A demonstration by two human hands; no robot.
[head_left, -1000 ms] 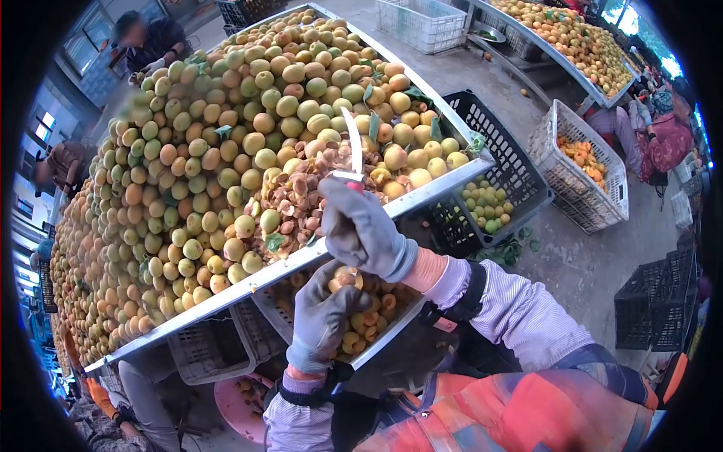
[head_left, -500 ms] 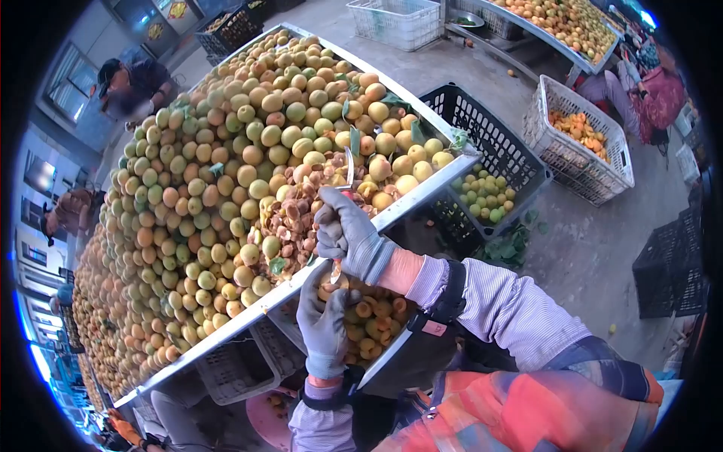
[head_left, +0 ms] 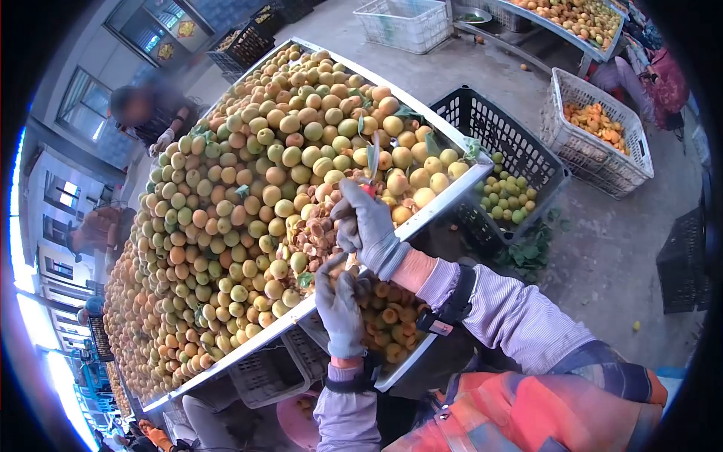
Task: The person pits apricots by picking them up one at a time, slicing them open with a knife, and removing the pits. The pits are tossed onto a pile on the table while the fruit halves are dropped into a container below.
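My right hand (head_left: 369, 226), in a grey glove, is closed around a red-handled knife (head_left: 373, 158). Its metal blade points up over the fruit. Just below, my gloved left hand (head_left: 339, 309) has its fingers curled at the tray's edge, around an apricot mostly hidden by the glove. Beside both hands, brown pits and scraps (head_left: 312, 235) lie heaped among whole green and orange apricots (head_left: 248, 181) on a white-rimmed tray table (head_left: 444, 197). Split apricots (head_left: 392, 324) fill a container under my hands.
A black crate (head_left: 493, 143) with green fruit stands right of the tray, near a white crate (head_left: 599, 143) of apricot pieces. Another white crate (head_left: 403, 26) sits farther back. A grey crate (head_left: 275, 369) and pink basin (head_left: 297, 418) are below. Co-workers (head_left: 154, 113) sit along the far side.
My view has shifted, so the tray appears farther right and lower. The knife has turned, and the lower metal tip at the left hand no longer shows. The apricot there is now mostly hidden.
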